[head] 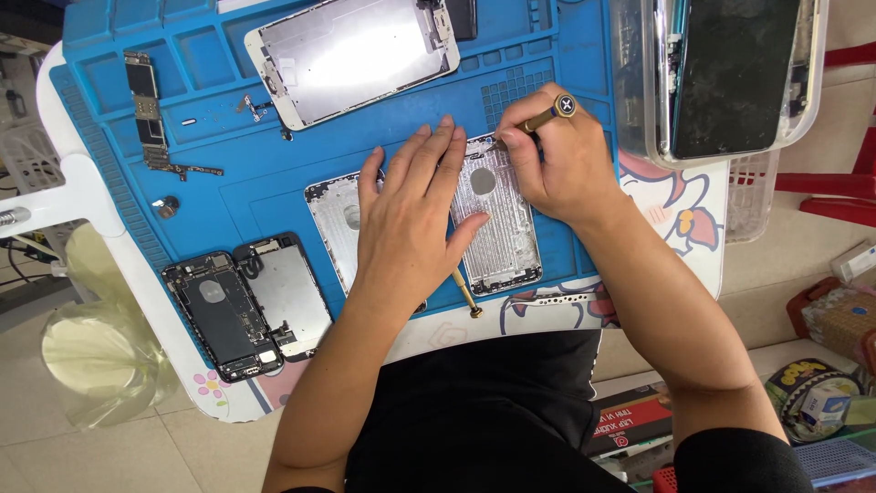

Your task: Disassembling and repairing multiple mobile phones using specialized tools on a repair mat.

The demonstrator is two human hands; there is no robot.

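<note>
My left hand [415, 215] lies flat, fingers spread, across two silver phone back housings on the blue work mat [246, 173]. It presses on the right housing [500, 233] and covers much of the left housing [336, 224]. My right hand [557, 164] grips a brass-coloured screwdriver [547, 114], its tip at the top edge of the right housing. A second brass screwdriver [466, 294] pokes out below my left palm.
A white phone screen assembly [351, 55] lies at the mat's top. A circuit board [146, 105] sits at the left, a dark opened phone [219, 315] and a metal plate [287, 292] at the lower left. A clear box with phones [730, 73] stands at the right.
</note>
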